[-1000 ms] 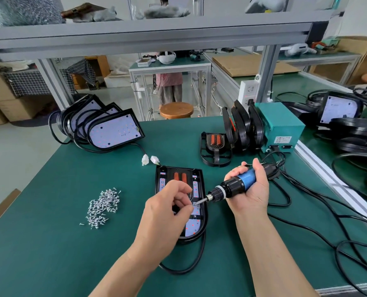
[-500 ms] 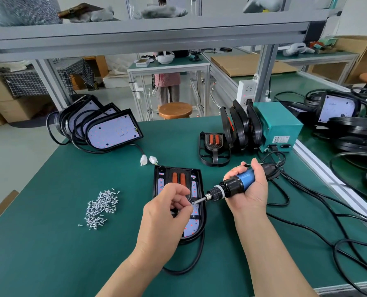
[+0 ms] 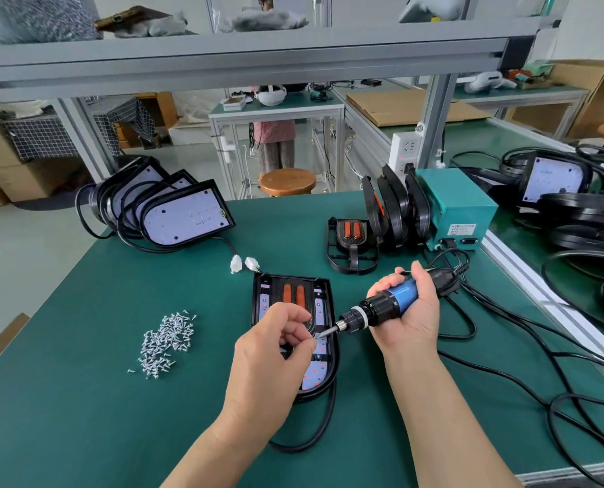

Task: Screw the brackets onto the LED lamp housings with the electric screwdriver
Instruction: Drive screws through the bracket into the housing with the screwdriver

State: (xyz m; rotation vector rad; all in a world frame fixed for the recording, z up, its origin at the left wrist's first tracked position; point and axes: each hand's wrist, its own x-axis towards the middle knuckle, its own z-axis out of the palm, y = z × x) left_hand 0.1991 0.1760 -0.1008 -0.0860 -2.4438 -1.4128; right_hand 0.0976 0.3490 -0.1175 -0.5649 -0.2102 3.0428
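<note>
A black LED lamp housing (image 3: 323,301) lies flat on the green mat with a black bracket (image 3: 293,294) with two orange strips laid on it. My right hand (image 3: 408,311) grips the blue and black electric screwdriver (image 3: 381,306), held nearly level with its bit pointing left. My left hand (image 3: 272,350) hovers over the housing, and its thumb and forefinger pinch a small screw at the bit tip. The screw itself is mostly hidden by the fingers.
A heap of silver screws (image 3: 166,341) lies left of the housing. Stacked lamp housings (image 3: 173,213) lean at the back left. Spare brackets (image 3: 353,243) stand by a teal power box (image 3: 459,206). Black cables (image 3: 504,364) trail to the right. More lamps (image 3: 554,181) lie on the neighbouring bench.
Both hands keep almost the same pose over the housing. The left fingers stay at the bit tip, with only a slight shift of the view.
</note>
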